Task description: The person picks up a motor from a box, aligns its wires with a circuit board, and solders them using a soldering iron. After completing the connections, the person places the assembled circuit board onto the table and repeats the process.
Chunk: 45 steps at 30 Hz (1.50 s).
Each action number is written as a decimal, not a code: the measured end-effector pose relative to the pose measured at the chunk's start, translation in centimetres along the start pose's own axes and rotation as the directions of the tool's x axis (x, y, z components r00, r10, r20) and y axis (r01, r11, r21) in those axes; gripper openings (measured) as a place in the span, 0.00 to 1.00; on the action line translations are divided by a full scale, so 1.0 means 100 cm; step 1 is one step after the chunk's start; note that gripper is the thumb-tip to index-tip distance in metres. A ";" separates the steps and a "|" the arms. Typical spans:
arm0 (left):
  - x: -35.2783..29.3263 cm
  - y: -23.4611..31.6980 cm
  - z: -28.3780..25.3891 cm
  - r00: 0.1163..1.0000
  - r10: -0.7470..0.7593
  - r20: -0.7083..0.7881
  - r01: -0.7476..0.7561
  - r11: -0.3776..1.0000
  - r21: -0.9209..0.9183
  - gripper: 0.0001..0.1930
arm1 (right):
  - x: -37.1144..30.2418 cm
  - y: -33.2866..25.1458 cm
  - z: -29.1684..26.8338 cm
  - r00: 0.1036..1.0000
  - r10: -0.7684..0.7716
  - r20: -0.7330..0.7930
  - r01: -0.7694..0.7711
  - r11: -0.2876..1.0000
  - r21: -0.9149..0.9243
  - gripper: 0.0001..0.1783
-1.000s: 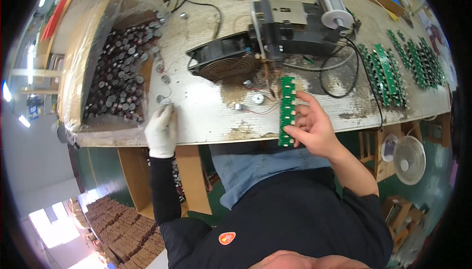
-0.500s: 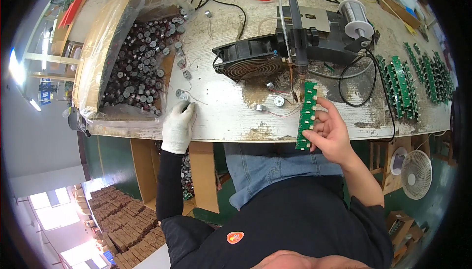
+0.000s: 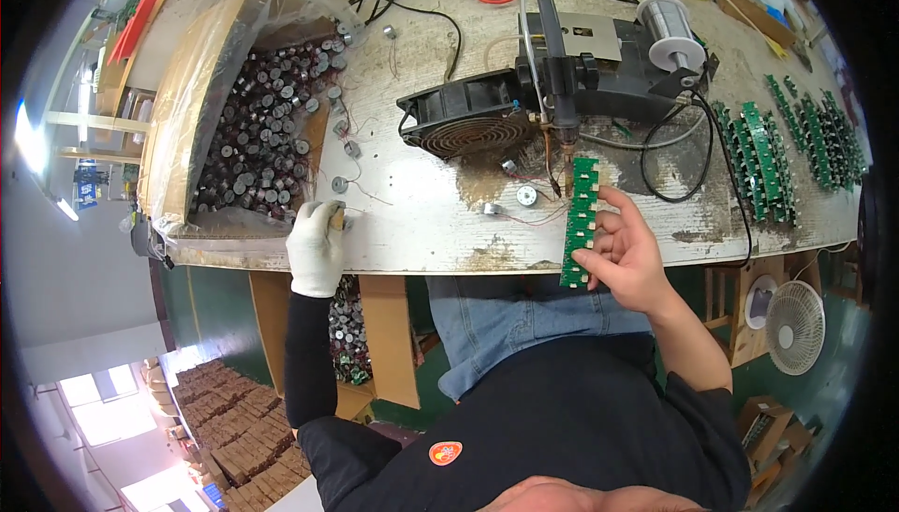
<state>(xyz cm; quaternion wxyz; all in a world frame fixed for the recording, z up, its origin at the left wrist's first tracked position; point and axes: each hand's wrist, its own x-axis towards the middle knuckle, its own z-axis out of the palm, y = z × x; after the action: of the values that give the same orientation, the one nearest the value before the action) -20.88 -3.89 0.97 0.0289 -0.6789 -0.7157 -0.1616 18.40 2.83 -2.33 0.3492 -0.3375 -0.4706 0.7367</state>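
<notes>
Right hand pinches green board, hold it steady at worktop's front edge; gloved left hand near front-left corner, grip unclear.

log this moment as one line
left hand: gloved, grip unclear, near box of round metal parts | right hand: bare, holds green circuit board

Smooth circuit board, rough tabletop

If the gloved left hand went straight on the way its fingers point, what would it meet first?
Probably the loose round silver part just ahead on the white tabletop, though depth is hard to judge.
</notes>
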 end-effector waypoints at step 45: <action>-0.003 0.201 0.059 0.920 -0.298 0.254 0.365 0.414 -0.834 0.04 | 0.003 0.006 -0.001 0.998 -0.021 0.062 0.025 0.997 -0.070 0.47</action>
<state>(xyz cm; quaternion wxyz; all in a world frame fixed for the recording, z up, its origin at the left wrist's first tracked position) -0.10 -2.03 -0.80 -0.3734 -0.4491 -0.6548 -0.4797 18.15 2.96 -2.93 0.3308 -0.3217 -0.5108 0.7254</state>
